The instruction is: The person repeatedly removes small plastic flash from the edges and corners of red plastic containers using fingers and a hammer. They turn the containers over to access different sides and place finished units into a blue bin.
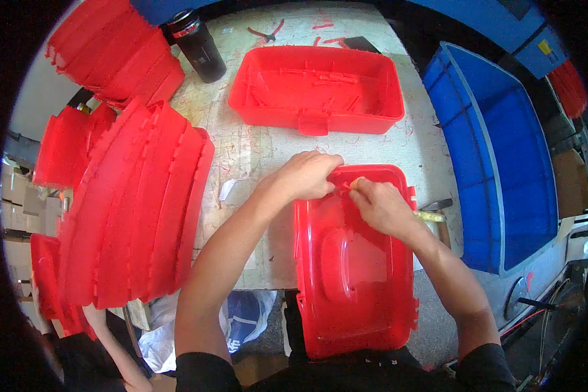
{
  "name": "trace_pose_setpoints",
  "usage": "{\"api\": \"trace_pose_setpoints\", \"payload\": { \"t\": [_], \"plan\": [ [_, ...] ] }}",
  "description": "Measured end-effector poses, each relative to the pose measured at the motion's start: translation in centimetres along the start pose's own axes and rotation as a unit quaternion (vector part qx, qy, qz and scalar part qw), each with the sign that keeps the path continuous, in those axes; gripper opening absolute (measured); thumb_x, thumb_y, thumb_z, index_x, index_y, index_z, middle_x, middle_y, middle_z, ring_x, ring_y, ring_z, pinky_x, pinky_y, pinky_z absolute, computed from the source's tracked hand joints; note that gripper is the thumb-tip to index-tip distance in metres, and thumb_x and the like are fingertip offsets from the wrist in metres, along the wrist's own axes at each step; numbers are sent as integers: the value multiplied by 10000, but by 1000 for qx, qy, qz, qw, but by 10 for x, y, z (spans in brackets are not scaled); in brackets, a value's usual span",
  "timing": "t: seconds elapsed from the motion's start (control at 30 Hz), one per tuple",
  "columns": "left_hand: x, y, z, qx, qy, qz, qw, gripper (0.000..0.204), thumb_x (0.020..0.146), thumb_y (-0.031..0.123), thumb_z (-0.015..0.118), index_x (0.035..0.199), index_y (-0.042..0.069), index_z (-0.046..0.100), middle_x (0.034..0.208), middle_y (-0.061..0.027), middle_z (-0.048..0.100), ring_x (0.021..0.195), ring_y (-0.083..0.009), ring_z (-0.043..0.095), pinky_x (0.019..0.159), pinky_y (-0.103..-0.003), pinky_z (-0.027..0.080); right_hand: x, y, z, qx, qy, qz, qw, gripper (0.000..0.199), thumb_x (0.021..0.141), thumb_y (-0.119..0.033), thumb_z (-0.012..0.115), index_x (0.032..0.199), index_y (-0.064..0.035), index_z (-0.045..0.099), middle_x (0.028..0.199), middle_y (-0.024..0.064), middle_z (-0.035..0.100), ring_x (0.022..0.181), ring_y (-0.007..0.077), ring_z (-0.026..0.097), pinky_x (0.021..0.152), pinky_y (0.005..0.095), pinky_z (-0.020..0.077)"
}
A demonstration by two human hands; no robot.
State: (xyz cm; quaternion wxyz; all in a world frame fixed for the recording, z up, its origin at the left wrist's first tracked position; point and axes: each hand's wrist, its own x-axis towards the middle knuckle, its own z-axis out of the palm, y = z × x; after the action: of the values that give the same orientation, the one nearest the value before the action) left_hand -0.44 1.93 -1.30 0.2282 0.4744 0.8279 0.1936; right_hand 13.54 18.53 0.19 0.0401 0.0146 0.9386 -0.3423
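Observation:
A red plastic lid (372, 287) leans from the table's near edge towards my body, its inner side up. My left hand (307, 175) is closed on the lid's far left corner, thumb and fingers gripping the rim. Close beside it, my right hand (380, 204) is closed over the far edge of the lid. A small yellowish tip (357, 183) shows at its fingers; the rest of what they hold is hidden. Beyond both hands, a red plastic box (313, 91) stands on the table with thin red scraps inside.
Stacked red plastic parts (137, 209) rise at left, another person's arm (114, 349) below them. A black tumbler (199, 49) and red-handled pliers (266, 32) are at the back. A tool with a yellowish handle (430, 216) lies right of the lid, near a blue crate (470, 170).

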Motion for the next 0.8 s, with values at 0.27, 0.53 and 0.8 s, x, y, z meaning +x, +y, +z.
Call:
{"api": "trace_pose_setpoints", "payload": {
  "t": [0.27,0.53,0.8],
  "plan": [
    [-4,16,2,5,42,-18,999,348,769,330,796,835,5,690,817,-236,688,844,-423,674,746,-492,535,4,7,5,-40,16,-15,999,172,909,-175,642,854,-13,655,811,207,689,746,388,675,677,496,533],
    [-6,12,11,59,75,8,995,306,808,320,726,820,20,669,760,-225,682,765,-419,681,700,-503,543,1,3,15,-145,87,-37,985,124,911,-134,669,919,-17,630,795,183,688,685,339,690,592,418,553],
    [-8,18,9,116,97,31,988,246,806,241,684,800,-3,652,677,-220,659,695,-416,678,666,-508,548,10,4,11,22,-8,85,996,226,975,-216,582,886,-10,602,668,118,617,569,287,644,504,400,482]
  ]
}}
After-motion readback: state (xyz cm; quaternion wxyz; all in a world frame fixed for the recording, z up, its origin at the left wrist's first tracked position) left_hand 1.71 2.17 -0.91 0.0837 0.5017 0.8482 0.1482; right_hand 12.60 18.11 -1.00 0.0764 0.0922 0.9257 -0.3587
